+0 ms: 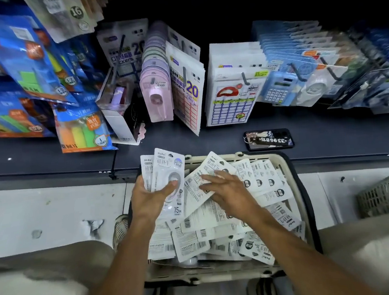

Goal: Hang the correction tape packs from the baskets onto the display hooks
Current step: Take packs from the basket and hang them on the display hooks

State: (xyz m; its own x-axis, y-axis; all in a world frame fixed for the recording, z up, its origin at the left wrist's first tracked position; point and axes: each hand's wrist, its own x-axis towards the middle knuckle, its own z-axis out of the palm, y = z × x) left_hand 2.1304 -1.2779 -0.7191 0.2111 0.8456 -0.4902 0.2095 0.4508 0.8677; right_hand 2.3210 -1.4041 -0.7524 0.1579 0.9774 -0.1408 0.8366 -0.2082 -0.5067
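A beige basket (295, 185) on the floor between my knees is full of white correction tape packs (196, 239). My left hand (146, 198) grips a small stack of packs (165, 171) upright over the basket's far left corner, thumb across the front. My right hand (228, 191) lies on a tilted pack (197, 189) at the top of the pile, fingers spread and slightly bent; whether it pinches the pack is unclear. Display hooks (245, 78) stick out from the shelf above, loaded with other stationery.
A phone with a key tag (269, 139) lies on the dark shelf ledge just behind the basket. A second grey basket (385, 194) stands on the floor at right. Hanging packs of stickers, sticky notes and calculators crowd the display. My shoes flank the basket.
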